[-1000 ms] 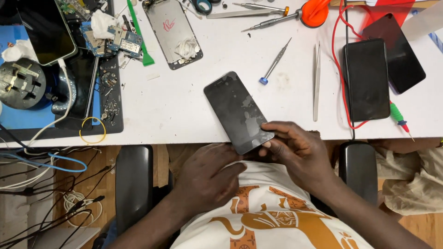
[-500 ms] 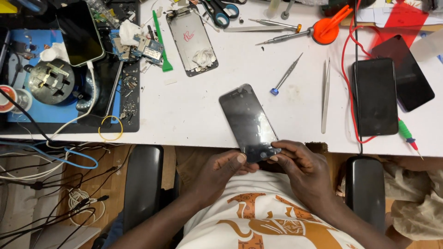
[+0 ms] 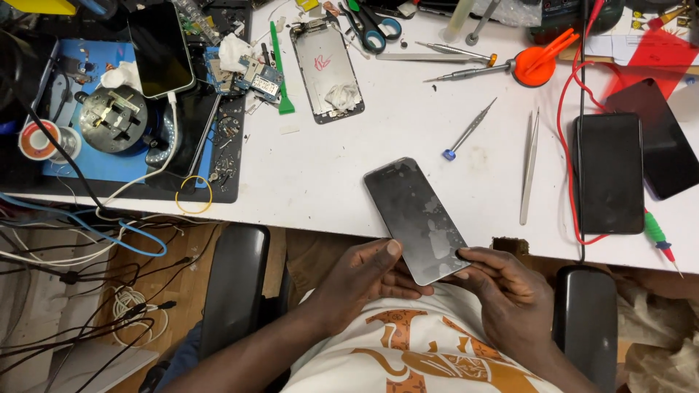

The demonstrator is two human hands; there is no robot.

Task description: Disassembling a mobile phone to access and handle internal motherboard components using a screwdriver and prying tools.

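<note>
A phone screen (image 3: 417,217) is held over the near edge of the workbench (image 3: 349,167), between the left hand (image 3: 364,276) and right hand (image 3: 502,287). Tweezers (image 3: 529,166) are laid to its right, a screwdriver (image 3: 467,131) behind it, an opened phone (image 3: 327,70) farther back left.

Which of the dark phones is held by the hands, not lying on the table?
The smudged phone at the table's near edge, held by both hands; the two others lie flat at the right.
</note>
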